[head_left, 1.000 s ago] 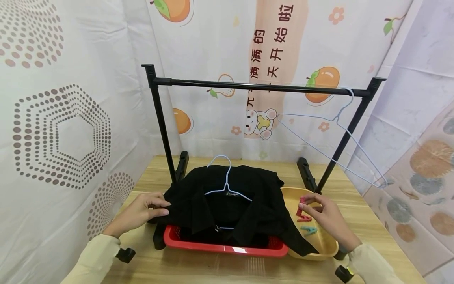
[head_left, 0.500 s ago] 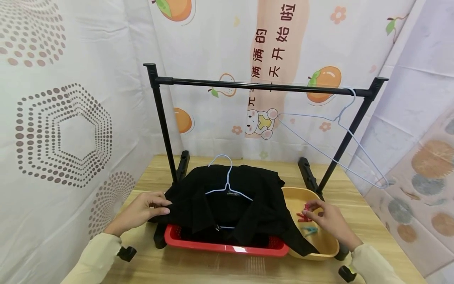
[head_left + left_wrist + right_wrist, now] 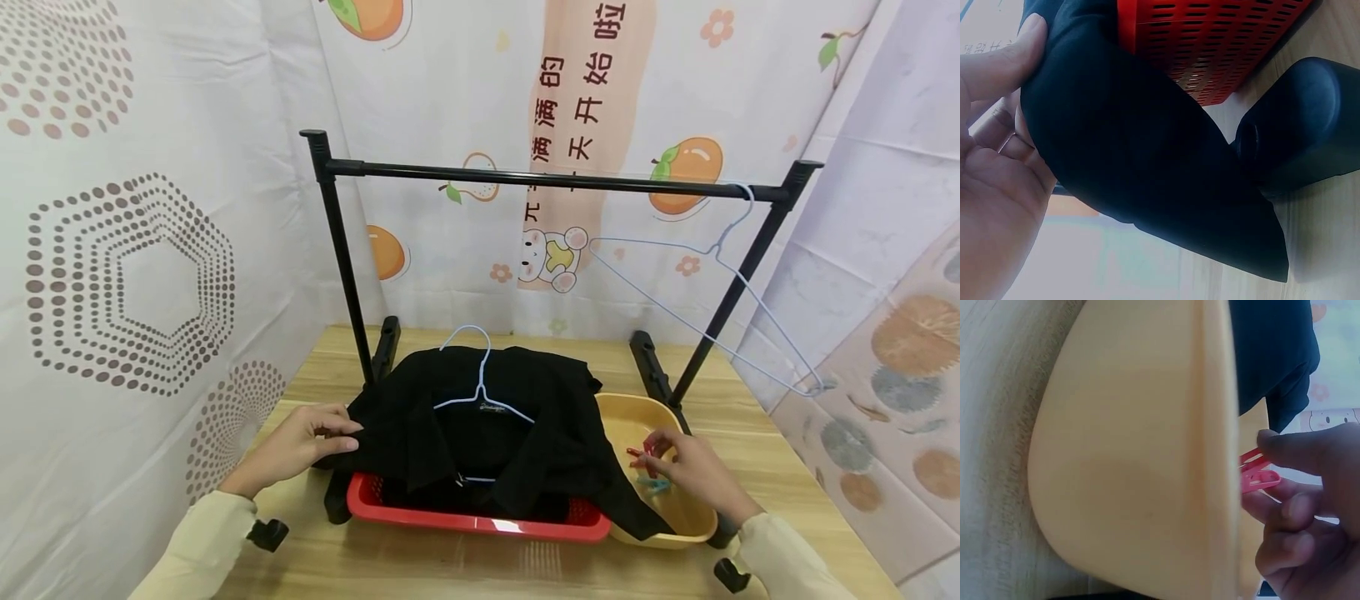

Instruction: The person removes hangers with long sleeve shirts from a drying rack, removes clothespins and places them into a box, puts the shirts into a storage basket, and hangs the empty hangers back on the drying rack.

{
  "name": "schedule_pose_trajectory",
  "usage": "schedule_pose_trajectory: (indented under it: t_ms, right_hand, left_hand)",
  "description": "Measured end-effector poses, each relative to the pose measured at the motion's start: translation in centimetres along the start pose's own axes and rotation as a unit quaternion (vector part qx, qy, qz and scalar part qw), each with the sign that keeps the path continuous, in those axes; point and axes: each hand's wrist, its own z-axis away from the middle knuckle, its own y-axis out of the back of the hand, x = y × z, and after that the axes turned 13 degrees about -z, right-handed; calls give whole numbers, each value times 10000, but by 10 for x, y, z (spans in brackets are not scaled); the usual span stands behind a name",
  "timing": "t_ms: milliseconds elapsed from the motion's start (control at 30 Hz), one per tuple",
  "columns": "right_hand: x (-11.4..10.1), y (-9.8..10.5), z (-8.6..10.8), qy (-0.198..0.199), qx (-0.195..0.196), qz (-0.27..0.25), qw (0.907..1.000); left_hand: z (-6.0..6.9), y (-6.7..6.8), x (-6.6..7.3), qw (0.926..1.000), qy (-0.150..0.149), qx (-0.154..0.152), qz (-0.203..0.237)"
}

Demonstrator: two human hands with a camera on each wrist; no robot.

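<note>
A black collared garment (image 3: 562, 450) lies over a red basket, with a light-blue wire hanger (image 3: 481, 392) inside its neck opening. My left hand (image 3: 300, 442) pinches the end of its left-side sleeve; in the left wrist view the thumb lies on the black cloth (image 3: 1129, 137). On the right, my right hand (image 3: 697, 473) is down in a yellow basin (image 3: 693, 537), pinching a red clothespin (image 3: 1261, 481) between thumb and fingers. Another red clothespin (image 3: 635, 452) shows beside the fingertips. Just below them lies a teal clothespin (image 3: 657, 485), partly covered by the hand.
Behind the garment stands a black rack, its crossbar (image 3: 525, 177) spanning the table. From its right end hangs a bare blue hanger (image 3: 717, 247). The red basket (image 3: 420, 520) sits at the front, the other sleeve draping over the basin. Patterned curtains (image 3: 450, 83) enclose the wooden table.
My right hand has lowered into the basin with the red clothespin, coming down close to the teal one. The left hand keeps its hold on the sleeve, and the garment lies still.
</note>
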Motion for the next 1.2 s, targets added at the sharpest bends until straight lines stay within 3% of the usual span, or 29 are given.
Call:
schedule_pose_trajectory:
  t_ms: [133,333,567,1000,1200]
  right_hand:
    - [0,-2,1,141,-103,69,9998]
    - [2,-5,0,43,-204,322,9993]
    - [6,-8,-7,289,-308,598,9973]
    - [6,-13,-9,-157,-375,514,9979]
    - [-4,-5,-13,422,39,109,9990]
  left_hand:
    - [0,0,0,10000,26,-8,27]
    - [2,-1,-1,10000,-24,2,10]
    - [0,0,-2,9999,-149,68,-9]
    - [2,-1,0,10000,-1,8,6]
    - [1,-1,-3,9999,-115,69,-42]
